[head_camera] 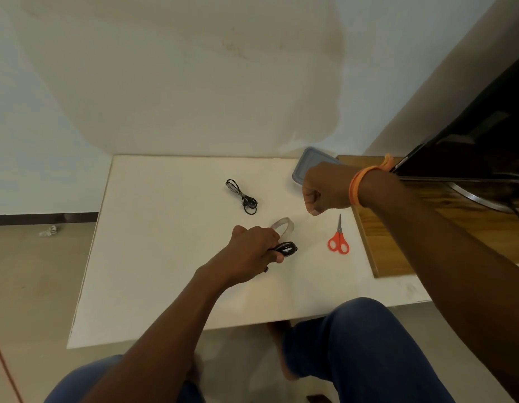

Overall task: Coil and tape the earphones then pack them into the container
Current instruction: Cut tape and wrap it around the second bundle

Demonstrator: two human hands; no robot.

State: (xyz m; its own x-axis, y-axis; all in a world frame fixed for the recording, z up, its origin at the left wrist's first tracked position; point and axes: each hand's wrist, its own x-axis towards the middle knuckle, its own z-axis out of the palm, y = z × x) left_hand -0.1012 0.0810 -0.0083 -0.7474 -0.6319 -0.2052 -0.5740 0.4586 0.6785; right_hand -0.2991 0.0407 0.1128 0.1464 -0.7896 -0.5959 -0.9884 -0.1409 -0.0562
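L hand (256, 245) clamped on coiled earphones (287, 248) mid-bench, pinned so loops hold for tape (284, 226) just behind. R hand (320, 189) fisted, looks empty, above bench nr scissors (338, 238). 2nd coil (242, 196) lies further back; container (307, 164) at far R edge.

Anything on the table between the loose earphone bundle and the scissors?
In the head view, the tape roll stands between the coiled earphones and the scissors, nearer the left hand. Otherwise bare white table.

black earphones (286, 248), orange scissors (338, 242), white table (165, 242)
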